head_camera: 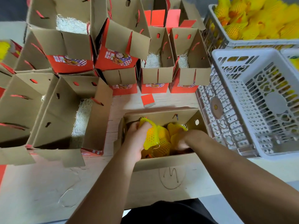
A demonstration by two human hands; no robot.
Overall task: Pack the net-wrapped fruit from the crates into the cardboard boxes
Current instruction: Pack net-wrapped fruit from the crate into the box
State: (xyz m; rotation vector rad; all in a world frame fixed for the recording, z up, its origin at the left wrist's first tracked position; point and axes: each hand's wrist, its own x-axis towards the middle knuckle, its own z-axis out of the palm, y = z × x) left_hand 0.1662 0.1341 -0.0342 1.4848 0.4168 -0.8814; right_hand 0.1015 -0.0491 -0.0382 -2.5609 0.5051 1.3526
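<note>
An open cardboard box (pixel 163 160) stands right in front of me with several fruits in yellow foam net (pixel 163 141) inside it. My left hand (pixel 137 138) reaches into the box's left side and grips one net-wrapped fruit (pixel 150 135). My right hand (pixel 182 141) is down in the right side, its fingers curled on another yellow net-wrapped fruit (pixel 175 128); the fingertips are hidden. A white crate (pixel 215 29) at the top right is heaped with yellow net-wrapped fruit (pixel 252 18).
An empty white plastic crate (pixel 226 65) sits on another crate at my right. Many open red-and-brown boxes (pixel 68 110) with white shredded padding and red rope handles crowd the left and back. A small red card (pixel 147 100) lies on the table.
</note>
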